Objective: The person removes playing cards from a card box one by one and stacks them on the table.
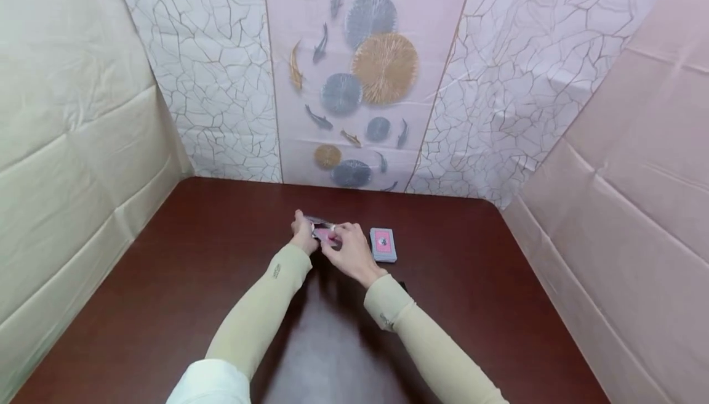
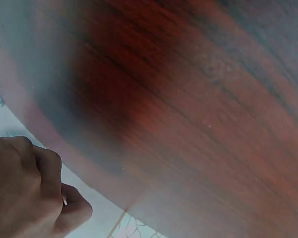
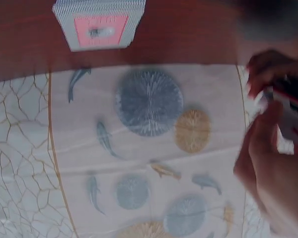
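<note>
At the far middle of the table, both hands meet around a small pink and white thing that looks like a playing-card box. My left hand grips its left side, and in the left wrist view the left hand's fingers are curled. From the right, my right hand pinches it between thumb and fingers. A white face with a red mark and a dark strip show on the box in the right wrist view; fingers hide the rest. Beside the right hand lies a pink-backed deck of cards, neatly stacked.
The dark red-brown table ends at a patterned cloth wall just beyond the hands. Pale cloth walls stand on the left and right. A small black thing shows partly behind the right sleeve.
</note>
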`<state>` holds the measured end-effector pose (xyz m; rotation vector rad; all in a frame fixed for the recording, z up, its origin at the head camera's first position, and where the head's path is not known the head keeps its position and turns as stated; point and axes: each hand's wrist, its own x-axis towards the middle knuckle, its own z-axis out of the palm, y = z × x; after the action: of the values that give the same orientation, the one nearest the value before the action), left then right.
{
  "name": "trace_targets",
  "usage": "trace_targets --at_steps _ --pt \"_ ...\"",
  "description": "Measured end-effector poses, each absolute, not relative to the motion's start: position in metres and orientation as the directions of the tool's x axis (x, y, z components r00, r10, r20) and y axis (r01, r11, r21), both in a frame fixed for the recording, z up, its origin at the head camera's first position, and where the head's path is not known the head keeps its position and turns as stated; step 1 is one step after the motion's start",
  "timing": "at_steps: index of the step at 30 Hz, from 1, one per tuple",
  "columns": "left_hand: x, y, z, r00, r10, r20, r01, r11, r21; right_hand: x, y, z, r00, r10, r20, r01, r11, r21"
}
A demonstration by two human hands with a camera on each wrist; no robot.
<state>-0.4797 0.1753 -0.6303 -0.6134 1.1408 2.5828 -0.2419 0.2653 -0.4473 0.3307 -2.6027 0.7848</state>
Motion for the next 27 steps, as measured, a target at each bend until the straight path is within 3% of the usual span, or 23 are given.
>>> trace_targets --at_steps 4,9,11,18,23,27 --pt "-0.450 0.173 -0.604 -0.863 -0.006 -0.506 -0.370 -0.673 0.640 -0.235 0.269 -0.441 -0.951 -0.127 0.281 -0.259 0.824 -0.505" --pt "-0.373 0.162 -0.511 -0.847 -0.053 -0.529 -0.378 -0.639 0.670 -0.233 0.282 -0.438 -0.968 -0.199 0.150 -0.249 0.815 -0.524" --pt "-0.360 0.160 -0.481 -0.855 -0.019 -0.518 -0.378 -0.660 0.649 -0.237 0.292 -0.433 -0.970 -0.197 0.145 -0.245 0.803 -0.543" --pt "-0.440 0.142 -0.570 -0.867 0.244 -0.434 -0.462 -0.718 0.521 -0.246 0.318 -0.450 -0.974 0.019 0.225 -0.123 0.791 -0.599" --pt "-0.444 0.135 -0.574 -0.835 0.309 -0.455 -0.519 -0.717 0.465 -0.257 0.344 -0.467 -0.929 0.238 0.284 0.042 0.829 -0.557" --pt "-0.440 0.127 -0.577 -0.822 0.329 -0.465 -0.538 -0.719 0.440 -0.262 0.356 -0.481 -0.911 0.301 0.282 0.130 0.859 -0.496"
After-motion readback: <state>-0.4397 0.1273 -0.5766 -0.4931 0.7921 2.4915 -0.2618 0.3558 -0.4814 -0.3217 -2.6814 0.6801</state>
